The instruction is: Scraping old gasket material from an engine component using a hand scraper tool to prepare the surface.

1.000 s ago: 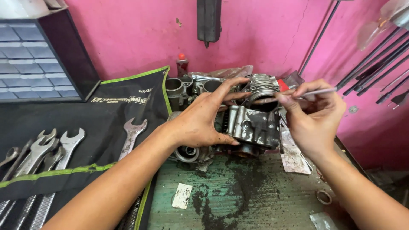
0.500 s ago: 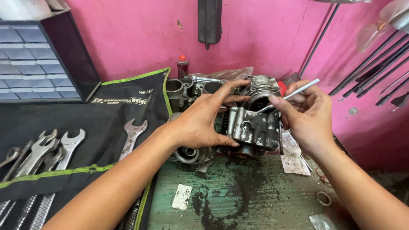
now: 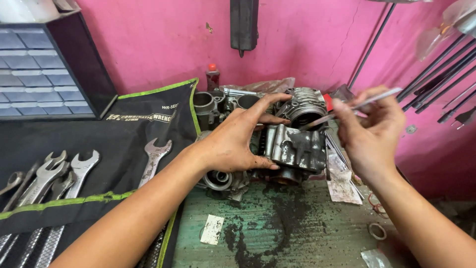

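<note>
The left hand [image 3: 235,144] is stretched forward with fingers spread and is laid over the left side of the engine part [image 3: 292,144], its thumb under the casting and its fingertips on the top edge, so that the part is gripped. The part is seated on the stained green surface [image 3: 297,233], near the pink wall. The right hand [image 3: 369,134] is raised just right of it, closed on a thin metal rod [image 3: 354,106] whose tip is pointed toward the part's top. Compared with half a second earlier, the rod has been tilted flatter and the right hand drawn slightly away.
</note>
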